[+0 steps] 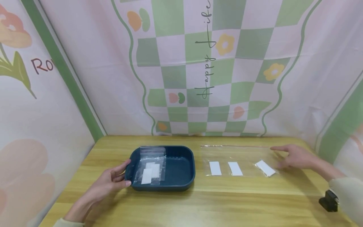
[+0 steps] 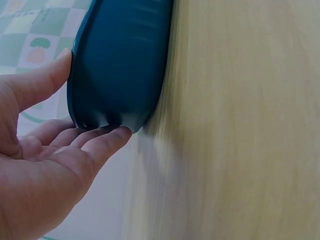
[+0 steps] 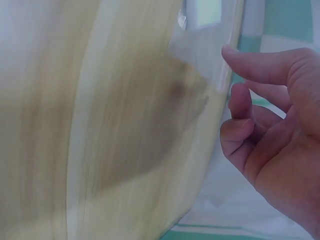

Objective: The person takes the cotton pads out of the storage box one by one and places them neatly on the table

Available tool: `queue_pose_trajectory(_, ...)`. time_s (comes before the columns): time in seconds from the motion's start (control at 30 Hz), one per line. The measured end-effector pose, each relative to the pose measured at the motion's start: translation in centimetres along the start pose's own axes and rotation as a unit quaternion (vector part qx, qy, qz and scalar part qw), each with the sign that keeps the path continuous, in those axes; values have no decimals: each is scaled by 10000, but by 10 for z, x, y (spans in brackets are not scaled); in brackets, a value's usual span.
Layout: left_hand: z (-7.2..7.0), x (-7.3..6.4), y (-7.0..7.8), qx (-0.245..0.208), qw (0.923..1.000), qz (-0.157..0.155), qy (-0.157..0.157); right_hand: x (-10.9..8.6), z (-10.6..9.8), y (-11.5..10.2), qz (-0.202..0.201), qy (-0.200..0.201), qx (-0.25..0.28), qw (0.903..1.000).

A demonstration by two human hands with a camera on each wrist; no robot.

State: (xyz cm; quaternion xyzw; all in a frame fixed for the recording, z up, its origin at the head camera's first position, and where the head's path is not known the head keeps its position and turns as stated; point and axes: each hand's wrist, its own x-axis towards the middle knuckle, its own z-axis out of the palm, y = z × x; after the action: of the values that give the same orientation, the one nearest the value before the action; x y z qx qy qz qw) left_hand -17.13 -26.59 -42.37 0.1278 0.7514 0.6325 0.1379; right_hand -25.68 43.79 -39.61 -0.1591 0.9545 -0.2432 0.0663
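A dark blue rectangular tray (image 1: pixel 178 186) stands on the table, with my left hand (image 1: pixel 106 183) gripping its left end. In the left wrist view, the thumb meets the rim of the tray (image 2: pixel 122 60) and the fingers press against its end. Inside lie clear zip bags (image 1: pixel 151 154) with white cards (image 1: pixel 146 176). Right of the tray, clear plastic bagging (image 1: pixel 221 153) with three white cards (image 1: pixel 235 168) lies flat; whether it is one bag or several I cannot tell. My right hand (image 1: pixel 299 156) is at its right end, index finger extended near the top corner, holding nothing visible.
The wooden table (image 1: pixel 198 208) extends in front of the tray. A patterned cloth (image 1: pixel 195 69) hangs directly behind the far table edge, with more cloth at both sides. A small black device (image 1: pixel 329 201) sits at the right sleeve.
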Motion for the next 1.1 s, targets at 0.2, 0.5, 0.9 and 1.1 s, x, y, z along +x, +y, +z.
queue_pose_trajectory(0.2, 1, 0, 0, -39, 10000, 67, -39, -13, 6, -24, -499, 492, -13, 9975)
queue_pose_trajectory(0.5, 1, -1, 1, -16, 9998, 136, -108, -37, 32, -74, -325, 947, 71, 9949)
queue_pose_trajectory(0.9, 2, 0, 1, -15, 9997, 201, -116, -65, 67, -103, -386, 1929, 231, 9802)
queue_pose_trajectory(1.1, 1, 0, 0, -73, 9996, 228, -126, -78, 84, -115, -417, 2027, 473, 9772)
